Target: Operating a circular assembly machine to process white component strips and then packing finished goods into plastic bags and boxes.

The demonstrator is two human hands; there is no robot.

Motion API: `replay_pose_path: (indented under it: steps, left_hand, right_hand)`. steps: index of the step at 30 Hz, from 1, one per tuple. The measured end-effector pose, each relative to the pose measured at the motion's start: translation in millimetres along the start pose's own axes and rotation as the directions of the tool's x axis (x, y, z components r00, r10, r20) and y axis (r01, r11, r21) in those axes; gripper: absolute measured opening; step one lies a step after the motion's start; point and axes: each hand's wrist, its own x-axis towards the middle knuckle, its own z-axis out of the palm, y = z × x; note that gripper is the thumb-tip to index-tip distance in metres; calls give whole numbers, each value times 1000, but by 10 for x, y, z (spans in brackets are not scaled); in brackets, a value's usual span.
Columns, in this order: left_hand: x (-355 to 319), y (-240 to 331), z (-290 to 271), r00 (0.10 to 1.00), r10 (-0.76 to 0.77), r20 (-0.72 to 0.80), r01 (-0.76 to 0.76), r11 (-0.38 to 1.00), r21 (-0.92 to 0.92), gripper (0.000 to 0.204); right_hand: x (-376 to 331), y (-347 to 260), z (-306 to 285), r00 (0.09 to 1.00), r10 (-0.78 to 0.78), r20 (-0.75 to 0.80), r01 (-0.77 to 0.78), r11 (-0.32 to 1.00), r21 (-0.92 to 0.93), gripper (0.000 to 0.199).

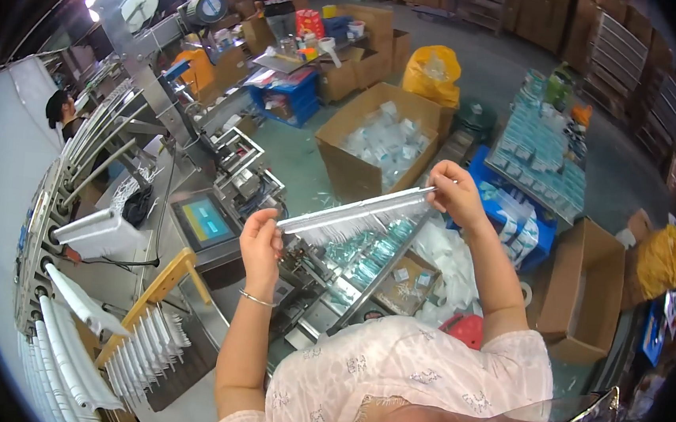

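Observation:
A long white strip (pixel 353 216) with a thin, fringe-like row along its lower side stretches between my two hands, above the machine. My left hand (pixel 262 241) pinches its left end. Higher up, my right hand (pixel 454 192) pinches the other end, so the strip slopes up to the right. What the fringe is made of is too fine to make out. Beneath the strip, a metal tray (pixel 366 262) holds many small teal and clear packets. A touchscreen (pixel 204 223) with a lit panel stands just left of my left hand.
At the left, a wooden rack (pixel 144 303) carries several white fringed strips, near a curved machine frame (pixel 44 212) with white rolls. Cardboard boxes (pixel 341 154) (pixel 585 298) stand ahead and right. Teal packets cover a table (pixel 572 207) at right. Two people are farther off.

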Motion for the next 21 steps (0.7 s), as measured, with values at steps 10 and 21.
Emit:
replay_pose_path:
  steps: [10,21]
  left_hand:
    - [390,253,215,952,269,-144,-247,956,156,14]
    - [505,1066,67,308,944,120,-384,8,923,9]
  right_hand:
    - [1158,248,-153,969,-56,242,-40,927,372,26]
    - [1649,-4,696,922,-233,308,44,855,517,28]
